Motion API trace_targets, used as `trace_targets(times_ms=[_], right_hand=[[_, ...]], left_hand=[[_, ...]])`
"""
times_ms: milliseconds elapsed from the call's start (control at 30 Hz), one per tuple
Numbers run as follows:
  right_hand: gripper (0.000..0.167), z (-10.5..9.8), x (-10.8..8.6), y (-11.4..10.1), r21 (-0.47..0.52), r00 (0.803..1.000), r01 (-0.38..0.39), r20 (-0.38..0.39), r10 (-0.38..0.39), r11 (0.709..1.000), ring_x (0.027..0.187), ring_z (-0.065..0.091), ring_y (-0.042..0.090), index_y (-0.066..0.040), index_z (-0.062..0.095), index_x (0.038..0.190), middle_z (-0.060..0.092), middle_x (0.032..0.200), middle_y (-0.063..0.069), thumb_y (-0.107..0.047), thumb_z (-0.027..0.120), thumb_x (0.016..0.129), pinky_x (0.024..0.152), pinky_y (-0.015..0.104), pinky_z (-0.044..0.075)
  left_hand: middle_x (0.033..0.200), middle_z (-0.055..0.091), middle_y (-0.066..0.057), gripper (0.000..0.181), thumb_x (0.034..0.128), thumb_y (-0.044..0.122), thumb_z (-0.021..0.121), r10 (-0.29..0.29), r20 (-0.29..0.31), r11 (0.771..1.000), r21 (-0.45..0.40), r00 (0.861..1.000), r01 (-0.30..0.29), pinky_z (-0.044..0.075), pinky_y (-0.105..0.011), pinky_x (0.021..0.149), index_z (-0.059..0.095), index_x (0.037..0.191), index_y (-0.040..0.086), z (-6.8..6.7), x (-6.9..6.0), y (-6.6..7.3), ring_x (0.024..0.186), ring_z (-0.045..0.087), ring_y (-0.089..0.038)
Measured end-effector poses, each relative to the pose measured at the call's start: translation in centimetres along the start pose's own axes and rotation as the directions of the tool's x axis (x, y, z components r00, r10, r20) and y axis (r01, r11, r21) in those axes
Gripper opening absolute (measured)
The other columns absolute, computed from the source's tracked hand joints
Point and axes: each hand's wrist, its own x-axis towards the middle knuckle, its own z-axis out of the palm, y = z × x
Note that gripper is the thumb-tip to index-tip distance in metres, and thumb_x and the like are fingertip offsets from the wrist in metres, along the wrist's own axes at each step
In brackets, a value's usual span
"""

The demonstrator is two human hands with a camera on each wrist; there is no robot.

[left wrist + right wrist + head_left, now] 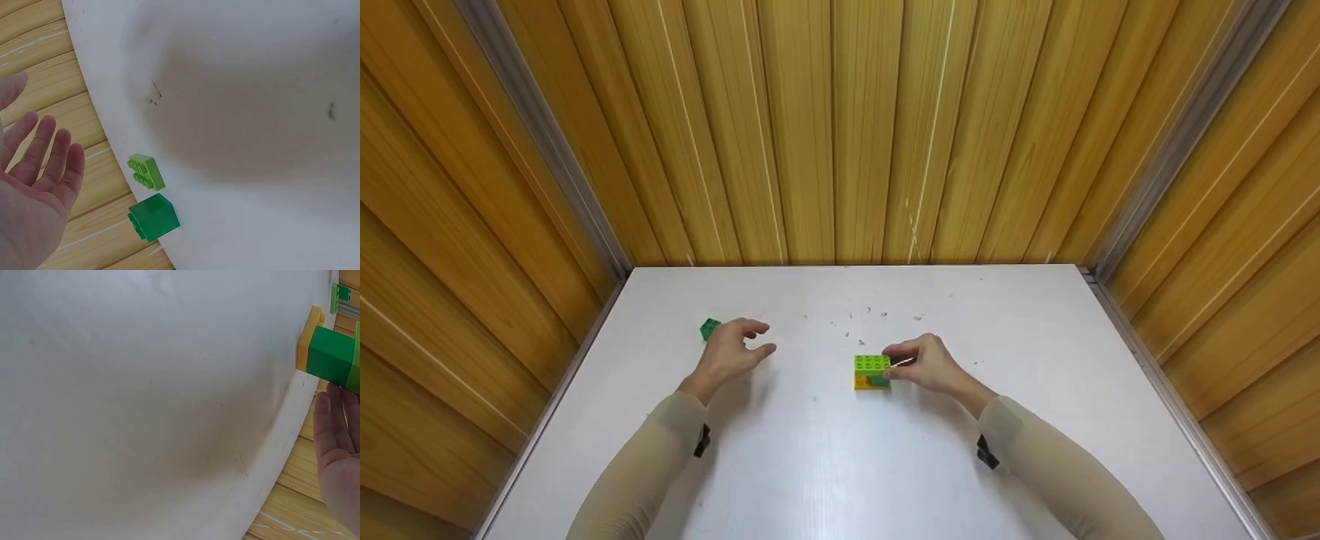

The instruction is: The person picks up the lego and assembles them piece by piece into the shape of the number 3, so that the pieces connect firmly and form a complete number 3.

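Lime brick (870, 364) pinched by right hand (933, 364)

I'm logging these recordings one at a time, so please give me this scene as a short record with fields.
Left hand: open, thumb apart, holding nothing
Right hand: at the right side of the stack; grip unclear
Stack, bottom to top: yellow-orange piece, green brick, lime brick
Loose, near left hand: dark green block, lime piece
Surface: white table, dark specks
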Motion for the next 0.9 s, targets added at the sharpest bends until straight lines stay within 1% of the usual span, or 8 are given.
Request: trace_targets(times_ms=[200, 300, 433, 600, 733, 833, 900], right_hand=[[0.042, -0.1, 0.0, -0.1, 0.011, 1.000, -0.023, -0.004, 0.024, 1.000, 0.117, 0.081, 0.029, -0.003, 0.081, 0.133, 0.083, 0.131, 0.018, -0.010, 0.091, 0.093, 0.097, 0.031, 0.068], [0.042, 0.0, 0.0, -0.1, 0.016, 0.999, -0.041, -0.001, 0.041, 0.999, 0.117, 0.081, 0.027, -0.005, 0.082, 0.133, 0.084, 0.130, 0.016, -0.010, 0.091, 0.093, 0.096, 0.031, 0.068], [0.044, 0.1, 0.0, -0.1, 0.008, 1.000, -0.019, 0.006, 0.019, 1.000, 0.118, 0.081, 0.029, -0.002, 0.080, 0.135, 0.083, 0.131, 0.017, -0.012, 0.091, 0.093, 0.096, 0.033, 0.069], [0.046, 0.1, -0.2, 0.0, -0.001, 1.000, 0.000, 0.009, 0.000, 1.000, 0.119, 0.082, 0.033, 0.000, 0.080, 0.135, 0.083, 0.132, 0.018, -0.013, 0.092, 0.093, 0.098, 0.035, 0.069], [0.044, 0.1, -0.3, 0.0, -0.004, 1.000, -0.001, 0.007, 0.001, 1.000, 0.118, 0.082, 0.031, -0.002, 0.081, 0.134, 0.083, 0.131, 0.018, -0.013, 0.092, 0.093, 0.098, 0.035, 0.069], [0.044, 0.1, -0.2, -0.1, -0.011, 1.000, 0.001, 0.006, -0.001, 1.000, 0.118, 0.082, 0.030, -0.001, 0.080, 0.134, 0.084, 0.131, 0.017, -0.014, 0.092, 0.093, 0.098, 0.036, 0.069], [0.045, 0.1, -0.1, -0.1, -0.014, 1.000, -0.005, 0.002, 0.005, 1.000, 0.117, 0.082, 0.029, -0.002, 0.081, 0.134, 0.084, 0.130, 0.016, -0.014, 0.093, 0.093, 0.098, 0.036, 0.069]], left_hand=[[0.145, 0.076, -0.019, 0.046, 0.1018, 0.027, 0.083, -0.018, -0.031, 0.998, 0.064, 0.999, 0.020, 0.055, -0.059, 0.121, 0.076, 0.141, 0.004, -1.2, 0.4, -1.5, 0.141, 0.068, -0.043], [0.143, 0.076, -0.021, 0.045, 0.1015, 0.026, 0.083, -0.034, -0.061, 0.994, 0.100, 0.998, 0.040, 0.056, -0.060, 0.118, 0.076, 0.140, 0.003, -1.9, 0.5, -2.6, 0.137, 0.069, -0.044], [0.141, 0.076, -0.026, 0.045, 0.1019, 0.024, 0.081, -0.071, -0.099, 0.988, 0.130, 0.993, 0.083, 0.058, -0.062, 0.112, 0.075, 0.141, 0.001, -2.6, 0.6, -3.9, 0.131, 0.071, -0.046], [0.147, 0.072, -0.024, 0.049, 0.1028, 0.025, 0.078, -0.132, -0.143, 0.974, 0.163, 0.981, 0.154, 0.055, -0.062, 0.117, 0.072, 0.146, 0.003, -3.0, 0.7, -5.0, 0.138, 0.066, -0.045], [0.152, 0.068, -0.026, 0.054, 0.1031, 0.024, 0.078, -0.159, -0.180, 0.963, 0.191, 0.971, 0.193, 0.054, -0.063, 0.119, 0.068, 0.151, 0.003, -3.0, 0.9, -5.8, 0.140, 0.063, -0.046], [0.157, 0.063, -0.029, 0.060, 0.1029, 0.024, 0.078, -0.193, -0.212, 0.952, 0.196, 0.958, 0.235, 0.053, -0.064, 0.120, 0.062, 0.157, 0.002, -3.0, 1.1, -6.3, 0.144, 0.060, -0.049], [0.159, 0.060, -0.031, 0.065, 0.1027, 0.024, 0.078, -0.216, -0.223, 0.944, 0.199, 0.951, 0.262, 0.051, -0.065, 0.122, 0.059, 0.159, 0.000, -3.0, 1.4, -6.6, 0.147, 0.057, -0.051]])
